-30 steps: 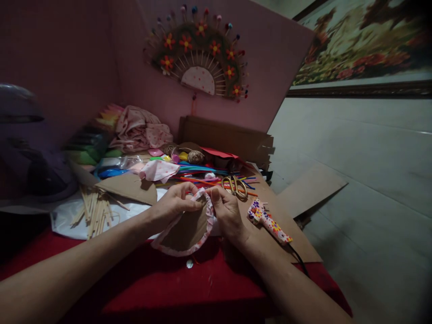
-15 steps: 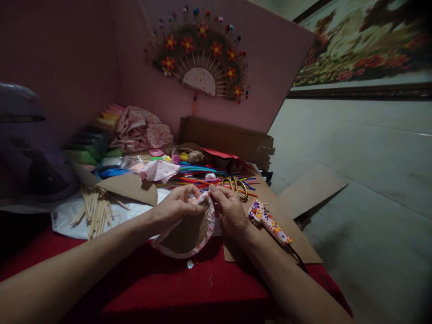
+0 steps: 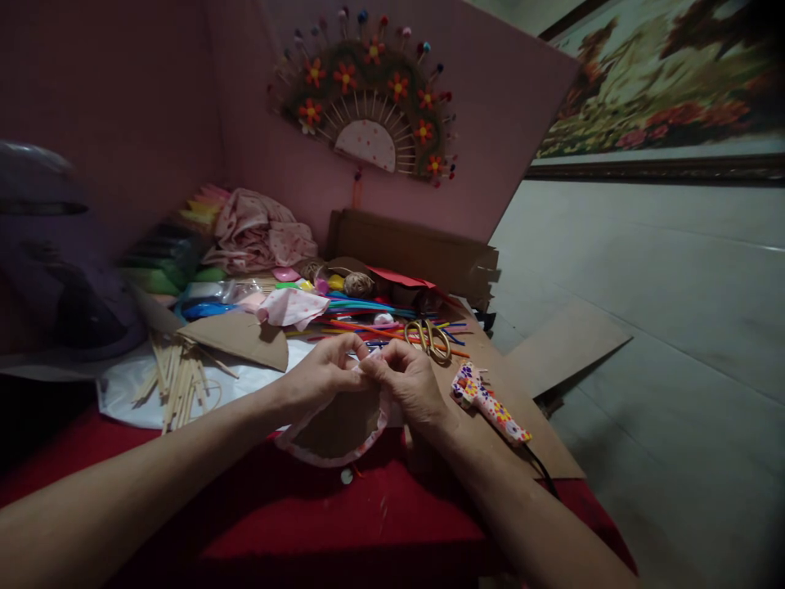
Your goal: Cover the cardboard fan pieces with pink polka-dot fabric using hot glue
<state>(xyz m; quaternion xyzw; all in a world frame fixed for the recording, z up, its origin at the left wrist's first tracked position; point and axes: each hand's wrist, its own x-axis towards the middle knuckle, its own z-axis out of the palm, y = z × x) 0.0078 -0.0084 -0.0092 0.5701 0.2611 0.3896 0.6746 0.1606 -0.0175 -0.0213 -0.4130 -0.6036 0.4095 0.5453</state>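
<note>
Between my hands is a half-round piece of cardboard [image 3: 340, 424] with pink spotted fabric folded over its edge. My left hand [image 3: 328, 370] pinches its upper rim from the left. The fingers of my right hand [image 3: 412, 384] press the fabric at the top right corner, with thumb and fingertips close to my left ones. Both hands hide that corner. To the right of my right hand a flower-patterned glue gun [image 3: 487, 401] lies on a cardboard sheet [image 3: 545, 454]. Gold-handled scissors [image 3: 429, 339] rest just behind my right hand.
Wooden sticks [image 3: 177, 384] and another half-round cardboard piece [image 3: 242, 337] lie at left on white plastic. Coloured pipe cleaners [image 3: 368, 307], twine balls [image 3: 357, 284] and crumpled pink fabric [image 3: 261, 229] sit behind. A decorated fan [image 3: 368, 123] hangs on the pink board. Red cloth [image 3: 294, 523] covers the table.
My right thumb and fingers have moved slightly left onto the fabric edge, nearer my left fingertips. The view has shifted a little; the glue gun and scissors stay put.
</note>
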